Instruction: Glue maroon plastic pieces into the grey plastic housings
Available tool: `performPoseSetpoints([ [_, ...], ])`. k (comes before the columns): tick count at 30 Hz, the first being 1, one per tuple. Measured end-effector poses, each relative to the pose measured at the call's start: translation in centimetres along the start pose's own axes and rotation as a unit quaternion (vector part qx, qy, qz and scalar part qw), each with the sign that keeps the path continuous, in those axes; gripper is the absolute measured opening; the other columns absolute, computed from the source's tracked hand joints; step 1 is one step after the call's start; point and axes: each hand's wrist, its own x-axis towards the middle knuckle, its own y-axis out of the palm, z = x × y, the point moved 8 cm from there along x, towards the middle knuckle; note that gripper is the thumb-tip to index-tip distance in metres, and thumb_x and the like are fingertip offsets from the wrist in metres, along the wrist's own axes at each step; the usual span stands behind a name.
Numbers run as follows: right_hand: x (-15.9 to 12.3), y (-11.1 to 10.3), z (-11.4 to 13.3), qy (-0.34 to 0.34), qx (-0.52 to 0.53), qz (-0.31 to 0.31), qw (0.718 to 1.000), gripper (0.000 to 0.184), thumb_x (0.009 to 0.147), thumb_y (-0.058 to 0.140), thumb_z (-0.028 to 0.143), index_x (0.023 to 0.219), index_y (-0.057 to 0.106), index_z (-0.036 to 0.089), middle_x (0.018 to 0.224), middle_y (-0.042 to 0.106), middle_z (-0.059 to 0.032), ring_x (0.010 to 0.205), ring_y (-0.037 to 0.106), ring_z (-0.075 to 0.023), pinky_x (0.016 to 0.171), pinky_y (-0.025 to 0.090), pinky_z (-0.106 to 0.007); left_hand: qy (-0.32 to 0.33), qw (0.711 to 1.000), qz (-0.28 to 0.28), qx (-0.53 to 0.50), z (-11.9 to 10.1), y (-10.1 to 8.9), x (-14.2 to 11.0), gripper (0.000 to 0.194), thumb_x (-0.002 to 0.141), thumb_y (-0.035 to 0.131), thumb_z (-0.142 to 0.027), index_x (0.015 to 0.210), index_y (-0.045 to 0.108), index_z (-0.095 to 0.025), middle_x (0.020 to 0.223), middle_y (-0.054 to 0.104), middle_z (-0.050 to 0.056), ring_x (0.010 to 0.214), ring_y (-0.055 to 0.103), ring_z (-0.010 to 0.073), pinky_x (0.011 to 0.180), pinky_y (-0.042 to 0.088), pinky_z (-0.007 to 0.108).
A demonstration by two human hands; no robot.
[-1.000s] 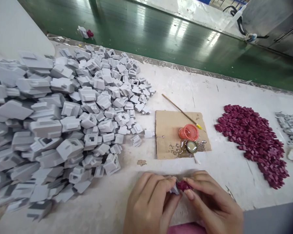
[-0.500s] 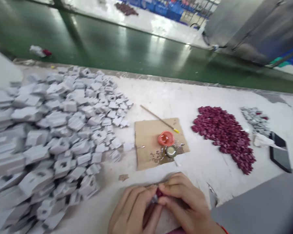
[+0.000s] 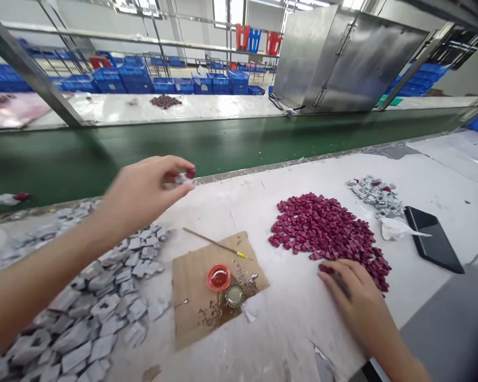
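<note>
Blue crates (image 3: 133, 78) and, probably, a phone (image 3: 438, 246)

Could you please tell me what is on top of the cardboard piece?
On the cardboard piece are a red cup, a round metal cap, wet-looking spots and the yellow end of a thin stick. What lies directly beneath the cup and cap is hidden.
</note>
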Motion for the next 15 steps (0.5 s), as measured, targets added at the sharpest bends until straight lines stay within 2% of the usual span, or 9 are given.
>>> performPoseSetpoints([
  [2, 0.0, -0.2, -0.2, -0.006, -0.01, -0.013, 1.0, 0.034, 0.098, 0.043, 0.046, 0.114, 0.059, 0.021, 0.113, 0.056, -0.011, 0.104, 0.054, -0.0275, 0.089, 0.044, -0.045, -0.038, 0.997, 0.063, 0.033, 0.6, 3.6, 4.9, 0.025, 0.081, 0.064, -0.031, 0.103, 0.068, -0.019, 0.086, 0.07, 0.001, 0.081, 0.066, 0.0193, 0.079, 0.051, 0.035],
  [4, -0.2, -1.2, -2.1, 0.042, -0.074, -0.05, 0.995, 0.047, 0.096, 0.039, 0.053, 0.125, 0.054, 0.02, 0.128, 0.048, -0.0155, 0.117, 0.047, -0.0365, 0.097, 0.038, -0.058, -0.07, 0.993, 0.084, 0.052, 1.6, 7.1, 8.5, 0.029, 0.089, 0.058, -0.034, 0.11, 0.063, -0.015, 0.096, 0.068, 0.004, 0.089, 0.065, 0.0191, 0.083, 0.052, 0.037],
  [6, -0.8, -1.8, -5.1, 0.133, -0.135, -0.058, 0.98, 0.061, 0.095, 0.03, 0.059, 0.134, 0.048, 0.016, 0.136, 0.04, -0.0208, 0.124, 0.039, -0.044, 0.097, 0.034, -0.066, -0.098, 0.989, 0.089, 0.07, 2.8, 10.1, 10.9, 0.031, 0.091, 0.056, -0.035, 0.113, 0.06, -0.014, 0.107, 0.065, 0.006, 0.095, 0.064, 0.0203, 0.085, 0.053, 0.041],
  [8, -1.7, -1.0, -7.4, 0.197, -0.155, -0.025, 0.968, 0.067, 0.095, 0.023, 0.061, 0.138, 0.044, 0.014, 0.138, 0.037, -0.0234, 0.127, 0.037, -0.0459, 0.093, 0.038, -0.067, -0.124, 0.984, 0.095, 0.09, 3.9, 12.5, 12.2, 0.03, 0.091, 0.058, -0.032, 0.115, 0.059, -0.014, 0.114, 0.063, 0.008, 0.1, 0.063, 0.0217, 0.086, 0.053, 0.044],
  [9, -2.0, -0.3, -7.7, 0.205, -0.152, -0.008, 0.967, 0.067, 0.095, 0.022, 0.06, 0.139, 0.041, 0.013, 0.138, 0.037, -0.0235, 0.127, 0.037, -0.045, 0.092, 0.041, -0.065, -0.134, 0.981, 0.098, 0.099, 4.4, 13.4, 12.5, 0.029, 0.09, 0.059, -0.031, 0.115, 0.059, -0.015, 0.116, 0.062, 0.009, 0.101, 0.062, 0.0217, 0.086, 0.053, 0.044],
  [11, -2.4, 0.9, -6.6, 0.181, -0.143, -0.001, 0.973, 0.067, 0.095, 0.024, 0.059, 0.142, 0.035, 0.013, 0.14, 0.036, -0.0224, 0.127, 0.037, -0.0428, 0.093, 0.043, -0.063, -0.14, 0.978, 0.106, 0.113, 5.0, 14.8, 12.8, 0.028, 0.091, 0.058, -0.03, 0.116, 0.059, -0.016, 0.119, 0.061, 0.009, 0.104, 0.061, 0.0224, 0.088, 0.052, 0.045],
  [15, -2.0, 2.1, -1.1, 0.093, -0.133, -0.014, 0.987, 0.066, 0.096, 0.032, 0.054, 0.146, 0.025, 0.012, 0.139, 0.038, -0.0207, 0.125, 0.039, -0.0407, 0.089, 0.048, -0.06, -0.133, 0.974, 0.121, 0.139, 5.5, 15.8, 12.9, 0.032, 0.091, 0.057, -0.03, 0.12, 0.056, -0.018, 0.126, 0.058, 0.01, 0.112, 0.058, 0.0246, 0.093, 0.049, 0.048],
])
